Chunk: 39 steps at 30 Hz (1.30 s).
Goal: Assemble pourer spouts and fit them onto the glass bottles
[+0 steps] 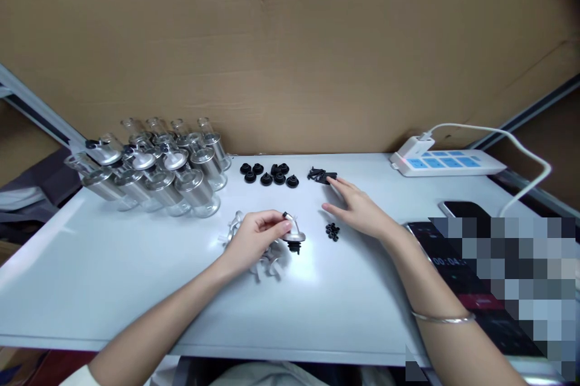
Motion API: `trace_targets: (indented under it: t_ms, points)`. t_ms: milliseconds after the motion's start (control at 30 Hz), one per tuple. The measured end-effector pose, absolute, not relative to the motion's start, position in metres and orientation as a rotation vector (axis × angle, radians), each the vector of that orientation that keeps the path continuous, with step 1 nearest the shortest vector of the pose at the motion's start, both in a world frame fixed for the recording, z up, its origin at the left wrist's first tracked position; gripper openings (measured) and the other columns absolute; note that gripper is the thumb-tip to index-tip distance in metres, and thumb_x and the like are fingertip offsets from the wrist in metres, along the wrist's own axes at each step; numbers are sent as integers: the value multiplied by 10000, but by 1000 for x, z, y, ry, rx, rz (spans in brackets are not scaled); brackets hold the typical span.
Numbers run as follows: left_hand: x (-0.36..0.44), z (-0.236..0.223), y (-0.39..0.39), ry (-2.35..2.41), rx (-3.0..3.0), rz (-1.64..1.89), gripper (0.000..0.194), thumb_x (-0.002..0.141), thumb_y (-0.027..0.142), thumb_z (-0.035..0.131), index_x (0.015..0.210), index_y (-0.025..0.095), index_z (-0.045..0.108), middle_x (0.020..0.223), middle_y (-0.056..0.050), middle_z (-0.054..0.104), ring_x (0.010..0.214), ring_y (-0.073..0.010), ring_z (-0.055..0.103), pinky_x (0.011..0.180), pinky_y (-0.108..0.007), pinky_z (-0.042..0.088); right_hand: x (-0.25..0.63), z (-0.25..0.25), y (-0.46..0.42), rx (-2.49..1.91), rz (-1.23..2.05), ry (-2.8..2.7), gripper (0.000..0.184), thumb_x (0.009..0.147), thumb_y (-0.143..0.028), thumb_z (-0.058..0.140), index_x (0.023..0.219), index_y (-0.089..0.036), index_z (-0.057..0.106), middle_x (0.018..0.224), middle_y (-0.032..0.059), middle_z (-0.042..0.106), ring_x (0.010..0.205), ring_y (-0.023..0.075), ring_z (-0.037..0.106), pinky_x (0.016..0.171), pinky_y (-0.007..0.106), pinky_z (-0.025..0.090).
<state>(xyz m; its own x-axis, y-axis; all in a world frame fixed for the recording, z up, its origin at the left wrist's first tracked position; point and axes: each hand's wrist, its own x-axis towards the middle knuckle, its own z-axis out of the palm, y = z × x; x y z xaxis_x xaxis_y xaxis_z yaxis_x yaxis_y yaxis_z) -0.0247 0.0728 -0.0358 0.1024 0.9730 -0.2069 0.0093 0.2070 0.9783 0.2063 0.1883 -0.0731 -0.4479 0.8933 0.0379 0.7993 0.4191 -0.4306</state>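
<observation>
My left hand (256, 238) pinches a silver pourer top (296, 236) above the table. A ribbed black stopper (294, 247) sits under its metal disc, and a small black tip is on its spout. My right hand (357, 208) is open, thumb and fingers apart, with the fingertips at a pile of thin black pieces (322, 176); whether they touch it I cannot tell. Small black caps (332, 231) lie in a cluster below that hand. Partly hidden by my left hand are several silver spouts (272, 266). Black rubber stoppers (266, 179) stand grouped farther back.
Several glass bottles with metal sleeves (198, 189) stand at the left, some with pourer tops. A white power strip (448, 162) with a plugged-in charger and white cable (539, 156) lies back right. Phones (466, 209) rest at the right. Cardboard (290, 60) closes off the back.
</observation>
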Motion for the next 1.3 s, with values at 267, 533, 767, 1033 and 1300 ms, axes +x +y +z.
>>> trace_targets:
  t_ms: [267,533,767,1033,1300]
  points:
    - [-24,-31,73,1213,1116,1002,367,707,499,692,719,134,658,695,-36,622,567,-103,531,455,-199,419,206,-80,187,-1307,414,-2374,501,873,-333,516,1330,-130,520,1296,178,604,1207,328,551,1002,521,440]
    - [-25,-30,74,1194,1103,1022,314,715,449,705,707,138,663,693,-34,640,614,-115,562,547,-215,445,195,-76,178,-1103,339,-2441,240,886,-211,500,921,-187,737,961,112,726,925,291,621,829,463,505]
    - [-25,-29,74,1177,1102,1036,272,721,406,704,693,140,656,677,-21,637,626,-112,560,594,-215,437,188,-69,167,-1099,436,-2484,200,893,-212,521,877,-197,720,881,70,725,878,246,618,823,426,470]
    - [-25,-30,74,1169,1102,1019,289,727,423,699,720,137,661,698,-27,644,639,-121,565,577,-215,430,172,-73,169,-1219,170,-2549,326,926,-154,395,1119,-173,657,964,135,669,938,301,565,743,445,423]
    - [-26,-33,73,1149,1104,1017,304,733,433,703,757,133,663,745,-40,672,688,-137,603,656,-236,464,172,-66,166,-1178,275,-2359,188,880,-171,475,840,-197,657,909,109,682,916,293,600,758,445,448]
